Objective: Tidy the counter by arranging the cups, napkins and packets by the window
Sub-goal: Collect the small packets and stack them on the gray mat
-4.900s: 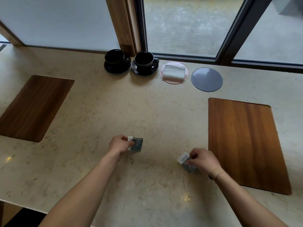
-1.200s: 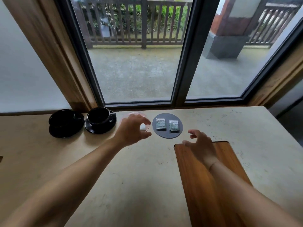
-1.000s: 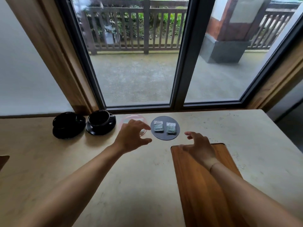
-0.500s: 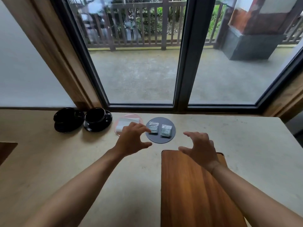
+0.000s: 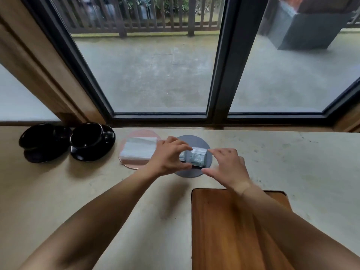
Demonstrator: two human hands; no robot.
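Two small grey-green packets (image 5: pixel 197 157) lie side by side, touching, on a round grey coaster (image 5: pixel 194 139) by the window. My left hand (image 5: pixel 167 157) pinches their left side between thumb and forefinger and hides part of the left packet. My right hand (image 5: pixel 227 165) has its fingers spread, with forefinger and thumb tips at the right packet's edge. To the left, a folded white napkin (image 5: pixel 139 150) rests on a pink coaster (image 5: pixel 132 165). Further left stand two black cups on saucers (image 5: pixel 45 142) (image 5: pixel 88 140).
A wooden inlay board (image 5: pixel 224 230) is set into the pale stone counter (image 5: pixel 292 162) just in front of my right arm. The dark window frame (image 5: pixel 220 75) runs along the counter's far edge, and a wooden post (image 5: pixel 48 75) stands behind the cups.
Both hands have come forward and closed in on the grey coaster. The two packets, apart before, now sit pressed together between my fingers.
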